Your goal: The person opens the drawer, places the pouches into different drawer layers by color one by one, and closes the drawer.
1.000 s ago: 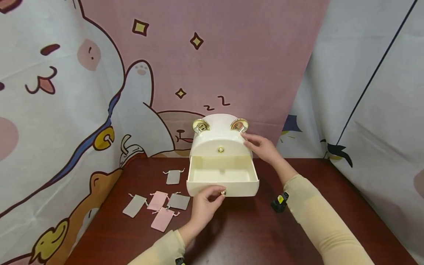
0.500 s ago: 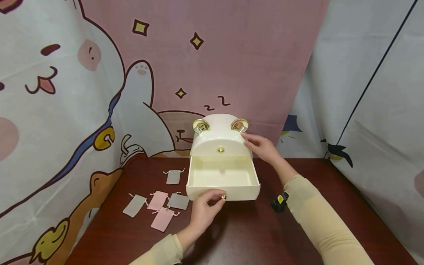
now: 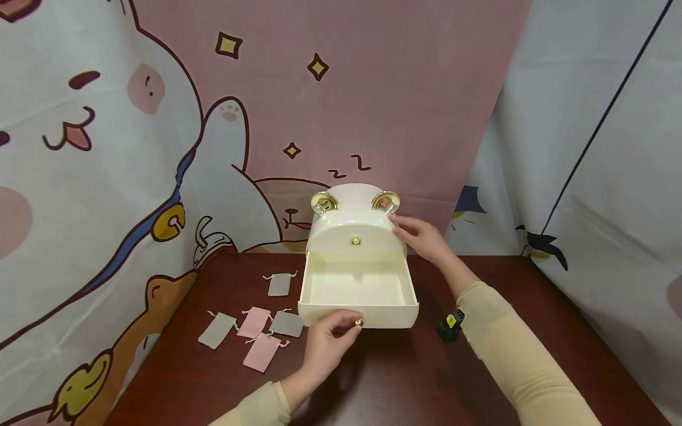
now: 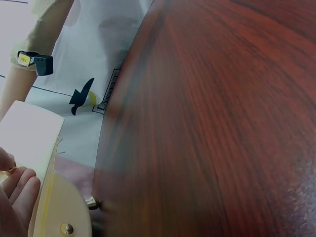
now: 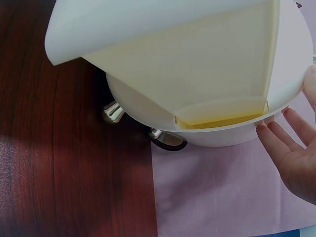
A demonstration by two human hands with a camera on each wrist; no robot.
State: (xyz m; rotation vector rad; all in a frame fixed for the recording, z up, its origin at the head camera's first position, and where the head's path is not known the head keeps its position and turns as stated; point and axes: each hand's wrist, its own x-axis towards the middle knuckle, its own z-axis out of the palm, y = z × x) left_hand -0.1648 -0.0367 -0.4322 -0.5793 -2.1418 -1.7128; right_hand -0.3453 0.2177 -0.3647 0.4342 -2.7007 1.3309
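Observation:
A cream storage box (image 3: 354,204) with gold ear-like pieces on top stands at the back of the table in the head view. Its lower drawer (image 3: 391,318) is pulled far out, and the inner floor shows bare. My left hand (image 3: 324,350) pinches the small gold knob (image 3: 359,323) on the drawer front between thumb and fingers. At the box's upper right edge, my right hand (image 3: 424,241) rests with fairly straight fingers on the body; the right wrist view shows its fingertips (image 5: 264,132) along the rim. Above the drawer, a second gold knob (image 3: 355,241) marks a closed upper front.
Left of the box lie several small drawstring pouches on the dark red table (image 3: 405,378), among them a grey pouch (image 3: 279,284) and a pink pouch (image 3: 261,352). A cartoon-printed cloth (image 3: 405,89) hangs close behind the box.
The drawer has slid further out toward me, my left hand moving with its knob. My right hand stays in place on the box, and the pouches lie as before.

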